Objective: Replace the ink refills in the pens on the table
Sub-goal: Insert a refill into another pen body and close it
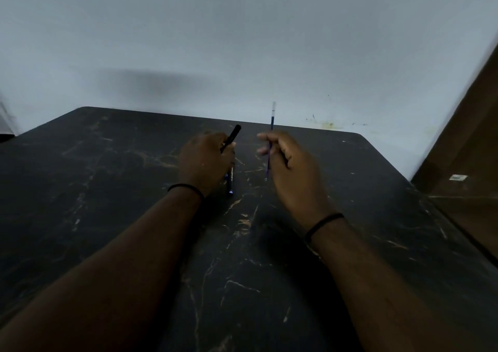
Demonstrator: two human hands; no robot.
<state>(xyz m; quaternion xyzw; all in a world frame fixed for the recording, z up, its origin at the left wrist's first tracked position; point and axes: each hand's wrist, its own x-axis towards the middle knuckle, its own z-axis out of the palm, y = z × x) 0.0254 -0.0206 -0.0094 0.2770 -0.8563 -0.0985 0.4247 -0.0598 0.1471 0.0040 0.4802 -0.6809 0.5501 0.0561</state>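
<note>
Left hand curling round a slim black plastic pen barrel, the barrel's far end sticking up and out past the knuckles. Just below that grip a second dark pen with a blue tip is lying on the black marble-patterned table. Right hand pinching a thin blue ink refill mid-length, holding it near upright; its clear end is rising above the fingers, its tip hanging below them, clear of the left hand
</note>
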